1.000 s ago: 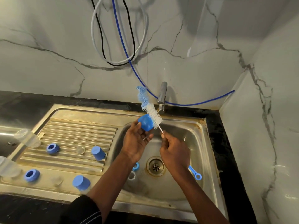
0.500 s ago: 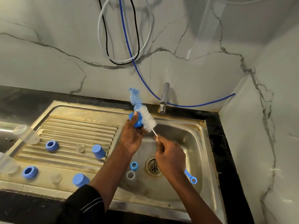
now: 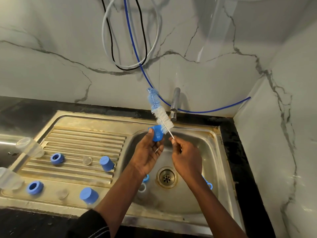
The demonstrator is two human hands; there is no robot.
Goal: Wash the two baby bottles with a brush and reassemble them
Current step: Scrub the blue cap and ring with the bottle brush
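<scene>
head view: both hands are up over the sink basin (image 3: 208, 152), in front of the tap (image 3: 175, 103). left hand (image 3: 147, 152) grips a blue cap (image 3: 156, 134), thumb on its left edge, fingers curled under it. right hand (image 3: 187, 157) pinches the brush (image 3: 161, 117) by its thin white stem just below the bristles. thumb and forefinger are closed on the stem, other fingers curled in. brush is tilted: blue tip up-left toward the wall, white bristles lower. bottom of the white bristles touches the cap's top right edge. can't tell if any bristles are inside the cap.

drainboard (image 3: 82, 138), left of the basin:
- two clear bottles (image 3: 30, 148) at the far left edge, the nearer one cut off by the frame.
- two blue rings (image 3: 57, 158) just right of the bottles.
- two clear teats (image 3: 87, 160), small and blurry.
- two other blue caps (image 3: 106, 163), closed end up, one near the basin edge, one at the front.

basin floor: drain (image 3: 167, 176) sits between the forearms. a small blue ring piece (image 3: 145, 178) and a pale ring (image 3: 142, 188) lie just left of the drain, partly hidden by the left forearm. a blue loop (image 3: 209, 185) shows past the right wrist. can't tell if it's the brush's handle end.

wall: blue hose (image 3: 205, 111) runs behind the tap. white and black cables (image 3: 109, 40) loop above. black sleeve (image 3: 92, 224) on the left arm.
</scene>
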